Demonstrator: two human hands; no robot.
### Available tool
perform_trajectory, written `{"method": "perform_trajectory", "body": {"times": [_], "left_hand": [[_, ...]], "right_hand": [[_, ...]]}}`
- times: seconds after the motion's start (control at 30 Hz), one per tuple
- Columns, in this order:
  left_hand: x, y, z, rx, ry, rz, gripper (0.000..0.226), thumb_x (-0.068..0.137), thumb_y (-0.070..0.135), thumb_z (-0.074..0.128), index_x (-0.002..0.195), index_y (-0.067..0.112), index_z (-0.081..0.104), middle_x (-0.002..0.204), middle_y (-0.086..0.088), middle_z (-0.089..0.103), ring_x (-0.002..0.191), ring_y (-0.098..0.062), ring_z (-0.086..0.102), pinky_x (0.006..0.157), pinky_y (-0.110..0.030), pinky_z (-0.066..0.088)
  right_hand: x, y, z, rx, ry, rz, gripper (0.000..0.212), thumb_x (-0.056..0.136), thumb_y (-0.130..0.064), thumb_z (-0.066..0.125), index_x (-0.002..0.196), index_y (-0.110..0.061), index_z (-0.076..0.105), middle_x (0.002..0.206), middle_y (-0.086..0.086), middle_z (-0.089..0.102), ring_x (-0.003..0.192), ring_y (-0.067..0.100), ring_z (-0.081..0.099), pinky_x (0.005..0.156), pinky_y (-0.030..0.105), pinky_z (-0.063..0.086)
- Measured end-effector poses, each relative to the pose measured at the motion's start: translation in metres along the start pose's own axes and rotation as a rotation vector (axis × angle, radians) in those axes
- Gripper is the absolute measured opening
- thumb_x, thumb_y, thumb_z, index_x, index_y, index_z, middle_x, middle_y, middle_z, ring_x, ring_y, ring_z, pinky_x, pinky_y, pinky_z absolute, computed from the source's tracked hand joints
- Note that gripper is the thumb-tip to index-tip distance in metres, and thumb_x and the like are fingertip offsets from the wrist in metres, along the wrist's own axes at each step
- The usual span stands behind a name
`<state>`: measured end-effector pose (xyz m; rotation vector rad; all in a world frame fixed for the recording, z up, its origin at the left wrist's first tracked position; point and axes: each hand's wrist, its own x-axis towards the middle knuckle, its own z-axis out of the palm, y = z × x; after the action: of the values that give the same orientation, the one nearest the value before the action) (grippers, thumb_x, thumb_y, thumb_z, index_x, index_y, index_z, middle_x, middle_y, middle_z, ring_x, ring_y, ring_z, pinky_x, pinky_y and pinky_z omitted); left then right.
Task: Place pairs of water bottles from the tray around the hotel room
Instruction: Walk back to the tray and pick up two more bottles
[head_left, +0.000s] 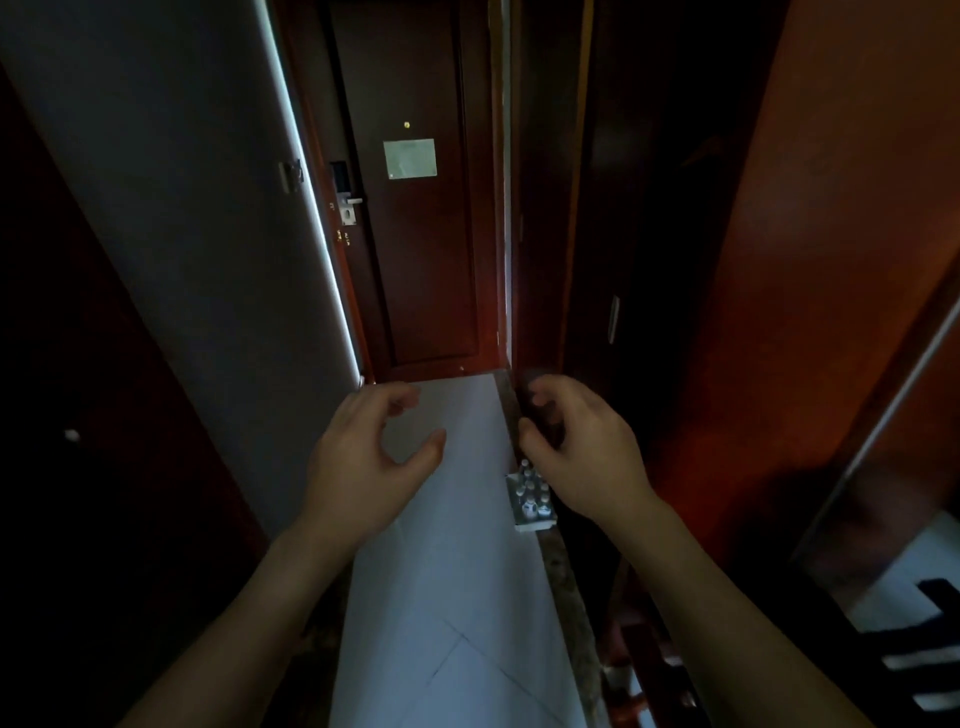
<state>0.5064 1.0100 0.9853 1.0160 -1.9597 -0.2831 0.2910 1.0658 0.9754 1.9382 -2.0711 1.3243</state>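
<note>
Dim hotel entry hallway here, looking down a strip of pale tiled floor (447, 597) that runs to a dark wooden door (415, 234) at the far end. The door has a light rectangular notice (410, 158) stuck on it and a metal lever handle (349, 205) on its left side. There's a grey wall (171, 208) on the left and reddish wood panelling (831, 260) on the right. Both arms reach forward over the floor. Left hand (371, 457) has fingers and thumb curled into a loose C, holding nothing. Right hand (576, 441) is the same deal, loosely curled with nothing in it. Down on the floor by the right-hand edge sits the tray (531, 525), partly hidden behind the right hand, with a cluster of small water bottles (532, 491) standing upright in it
</note>
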Motion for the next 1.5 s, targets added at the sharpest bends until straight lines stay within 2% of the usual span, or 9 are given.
{"method": "perform_trajectory", "body": {"times": [0.27,0.4,0.57,0.73,0.83,1.03,1.3,1.4,1.5], "left_hand": [[0.103,-0.076,0.049,0.009,-0.005,-0.037,0.051,0.073,0.05,0.062,0.111,0.017,0.067,0.106,0.008,0.063,0.098,-0.011,0.06,0.082,-0.011,0.04],[0.157,-0.132,0.079,-0.095,0.012,-0.094,0.04,0.072,0.038,0.075,0.106,0.02,0.066,0.104,0.009,0.064,0.095,-0.012,0.062,0.082,-0.003,0.041],[0.244,-0.22,0.116,-0.193,-0.021,-0.11,0.043,0.072,0.044,0.071,0.109,0.024,0.064,0.105,0.009,0.064,0.101,-0.016,0.064,0.086,-0.039,0.055],[0.345,-0.286,0.147,-0.168,-0.053,-0.078,0.04,0.075,0.033,0.077,0.111,0.023,0.063,0.102,0.017,0.059,0.098,-0.009,0.06,0.085,-0.033,0.053],[0.393,-0.317,0.174,-0.182,-0.074,-0.049,0.041,0.076,0.033,0.078,0.113,0.026,0.061,0.103,0.021,0.056,0.098,0.004,0.055,0.084,-0.026,0.047],[0.475,-0.371,0.236,-0.174,-0.157,0.005,0.042,0.076,0.022,0.083,0.113,0.019,0.063,0.109,0.008,0.062,0.098,0.01,0.051,0.079,-0.001,0.037],[0.598,-0.424,0.346,-0.242,-0.241,0.073,0.043,0.077,0.023,0.082,0.114,0.024,0.061,0.104,0.018,0.058,0.098,-0.008,0.059,0.084,-0.017,0.047],[0.633,-0.438,0.389,-0.257,-0.31,0.108,0.041,0.077,0.023,0.082,0.113,0.022,0.062,0.108,0.013,0.061,0.1,-0.006,0.059,0.083,-0.011,0.045],[0.655,-0.445,0.433,-0.31,-0.381,0.162,0.039,0.077,0.031,0.078,0.112,0.021,0.062,0.108,0.009,0.064,0.1,-0.006,0.061,0.082,-0.02,0.05]], "right_hand": [[0.117,0.043,0.069,0.035,-0.048,0.007,0.037,0.087,-0.033,0.065,0.122,-0.023,0.059,0.111,-0.01,0.065,0.089,0.002,0.054,0.075,0.021,0.043],[0.183,0.066,0.121,0.014,-0.064,0.013,0.038,0.087,-0.034,0.065,0.123,-0.023,0.059,0.113,-0.009,0.065,0.093,0.007,0.06,0.078,0.026,0.049],[0.279,0.088,0.196,-0.022,-0.113,0.02,0.041,0.087,-0.035,0.065,0.124,-0.022,0.058,0.118,-0.007,0.064,0.097,0.011,0.063,0.079,0.026,0.05],[0.374,0.107,0.248,-0.052,-0.111,0.083,0.042,0.087,-0.032,0.066,0.126,-0.018,0.059,0.119,-0.004,0.064,0.101,0.013,0.063,0.082,0.031,0.053],[0.418,0.123,0.271,-0.046,-0.085,0.113,0.039,0.087,-0.031,0.066,0.123,-0.018,0.059,0.114,-0.003,0.065,0.098,0.014,0.062,0.08,0.036,0.055],[0.499,0.171,0.319,-0.043,-0.047,0.161,0.037,0.086,-0.028,0.066,0.121,-0.018,0.06,0.118,-0.002,0.064,0.103,0.016,0.063,0.083,0.038,0.054],[0.6,0.269,0.378,-0.059,-0.032,0.207,0.037,0.087,-0.03,0.065,0.123,-0.022,0.059,0.119,-0.006,0.062,0.103,0.01,0.06,0.08,0.022,0.045],[0.628,0.295,0.388,-0.059,0.002,0.246,0.034,0.086,-0.026,0.068,0.118,-0.018,0.062,0.114,-0.002,0.065,0.098,0.011,0.061,0.076,0.022,0.046],[0.641,0.322,0.387,-0.075,0.03,0.326,0.033,0.086,-0.029,0.065,0.116,-0.014,0.063,0.11,0.002,0.066,0.093,0.015,0.063,0.074,0.029,0.052]]}}
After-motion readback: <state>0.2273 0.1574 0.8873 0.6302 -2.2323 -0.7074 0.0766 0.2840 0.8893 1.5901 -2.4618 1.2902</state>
